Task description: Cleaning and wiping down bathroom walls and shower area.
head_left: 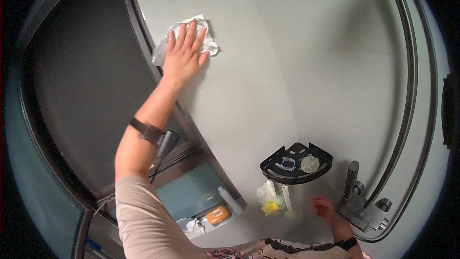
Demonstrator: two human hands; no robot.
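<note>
My left hand [184, 50] lies flat with spread fingers on a crumpled white wipe [209, 44], pressing it against the pale wall [249, 77] beside the dark window frame. Part of the wipe is hidden under the palm. Low on the right, my right hand [324, 208] hangs between the corner shelf and the shower mixer tap [357, 213]. It is somewhat blurred; its fingers look loosely apart and nothing shows in them.
A black corner shelf [297, 175] holds a hair tie and a round pale scrubber. Below it hang small bags and a white-handled brush [286, 199]. Shower hoses [410, 91] curve along the right. An orange object [218, 215] and crumpled tissue [195, 225] lie on the window ledge.
</note>
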